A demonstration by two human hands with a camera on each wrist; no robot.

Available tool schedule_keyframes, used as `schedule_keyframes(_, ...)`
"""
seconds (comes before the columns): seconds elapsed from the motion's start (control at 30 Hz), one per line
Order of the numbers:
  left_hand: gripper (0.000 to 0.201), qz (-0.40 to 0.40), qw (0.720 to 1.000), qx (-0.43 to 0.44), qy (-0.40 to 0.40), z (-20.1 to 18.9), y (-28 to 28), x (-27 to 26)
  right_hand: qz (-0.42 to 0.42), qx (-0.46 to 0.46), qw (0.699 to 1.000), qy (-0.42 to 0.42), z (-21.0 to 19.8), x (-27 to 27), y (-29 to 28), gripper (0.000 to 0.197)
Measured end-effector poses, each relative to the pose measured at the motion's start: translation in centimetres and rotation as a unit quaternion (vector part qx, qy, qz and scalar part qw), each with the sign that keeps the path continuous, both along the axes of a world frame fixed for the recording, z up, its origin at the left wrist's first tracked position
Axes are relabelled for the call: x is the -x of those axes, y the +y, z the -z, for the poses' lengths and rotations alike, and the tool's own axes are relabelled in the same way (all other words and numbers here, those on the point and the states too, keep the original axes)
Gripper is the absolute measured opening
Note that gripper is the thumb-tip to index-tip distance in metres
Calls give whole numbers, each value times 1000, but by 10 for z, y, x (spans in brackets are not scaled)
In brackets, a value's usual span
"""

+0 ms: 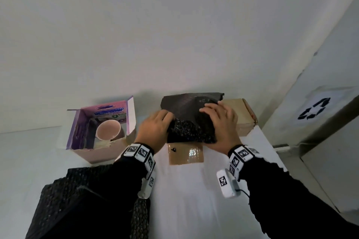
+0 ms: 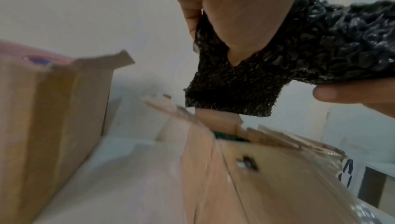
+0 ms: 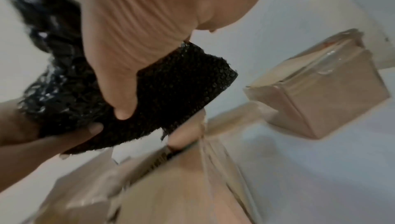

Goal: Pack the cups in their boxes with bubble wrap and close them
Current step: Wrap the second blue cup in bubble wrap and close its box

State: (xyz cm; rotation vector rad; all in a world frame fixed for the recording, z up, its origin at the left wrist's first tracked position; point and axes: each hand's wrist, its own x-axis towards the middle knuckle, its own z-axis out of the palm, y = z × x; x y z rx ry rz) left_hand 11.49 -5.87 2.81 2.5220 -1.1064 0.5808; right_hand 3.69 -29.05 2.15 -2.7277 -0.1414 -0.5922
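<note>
Both hands hold a black bubble wrap bundle [image 1: 191, 129] just above an open brown cardboard box [image 1: 186, 154] at the table's middle. My left hand [image 1: 158, 125] grips the bundle's left side, thumb pressed into the wrap [image 2: 316, 45]. On the right side my right hand [image 1: 217, 117] curls over it, thumb on the wrap [image 3: 175, 96]. What the bundle holds is hidden. A pink cup [image 1: 107, 129] lies in an open pink and purple box [image 1: 77, 134] at the left. The box's open top [image 2: 245, 168] shows right below the bundle in the left wrist view.
A shut, taped brown box [image 1: 243, 116] stands at the back right against the wall. More black bubble wrap sheets [image 1: 83, 196] lie at the near left under my left forearm. A white bin with a recycling sign [image 1: 314, 111] stands beyond the table's right edge.
</note>
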Motion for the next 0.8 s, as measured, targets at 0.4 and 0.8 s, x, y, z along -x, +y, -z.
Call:
schedule_keyframes(0.4, 28, -22, 977, -183, 109, 30, 1, -4, -19, -80, 995, 59, 30, -7, 14, 21)
schedule_keyframes(0.8, 19, 48, 974, -218, 46, 48, 0, -12, -57, 132, 980, 138, 27, -29, 19, 32)
